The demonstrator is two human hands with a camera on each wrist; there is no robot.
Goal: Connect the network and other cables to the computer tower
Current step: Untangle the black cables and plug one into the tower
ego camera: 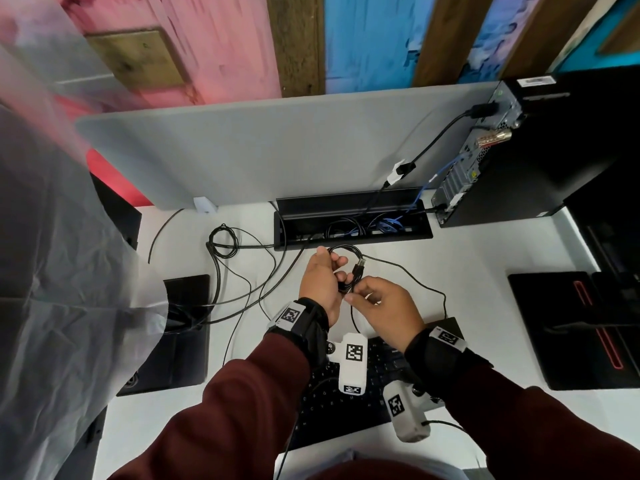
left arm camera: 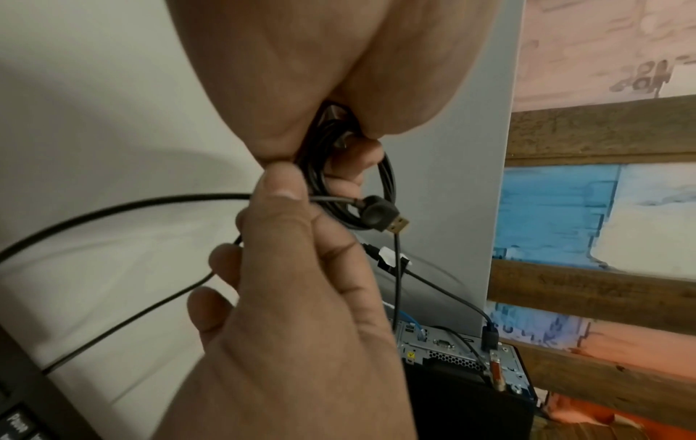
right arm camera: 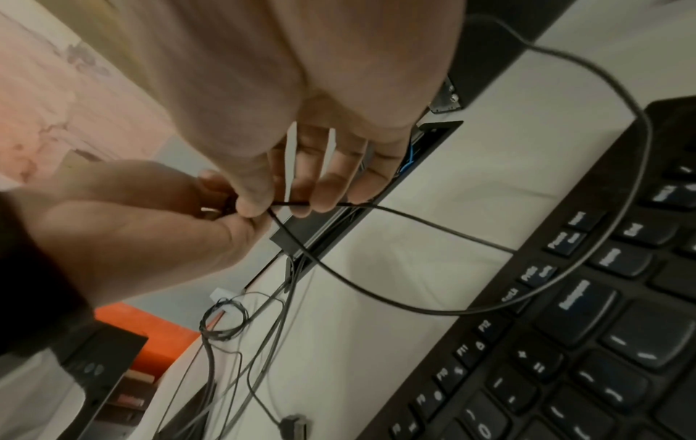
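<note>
Both hands are up over the bench, mid-bench, between the keyboard and the cable tray.

Left hand: fingers curled round a coiled bundle of black cable, grasping it. Coil shows as several loops in the left wrist view, held roughly upright in the fist.

Right hand: thumb and forefinger pinch the same cable right beside the left hand; other fingers loosely spread, holding nothing else.

USB plug sticks out of the coil, free of both hands. Long axis runs away from the person toward the tray, tilted a bit right, toward the tower. In the left wrist view the metal tip looks gold-tinted and points toward the divider.

Loose tail of the cable leaves the hands to the right, arcs over the bench and runs back to the keyboard's far edge.

Tower stands at the far right of the bench, rear panel facing left. Black cable plugged in near the top, blue cable lower down, dropping into the tray. Well apart from the hands.

More black cables lie loose on the bench left of the hands, one in a small coil.
</note>
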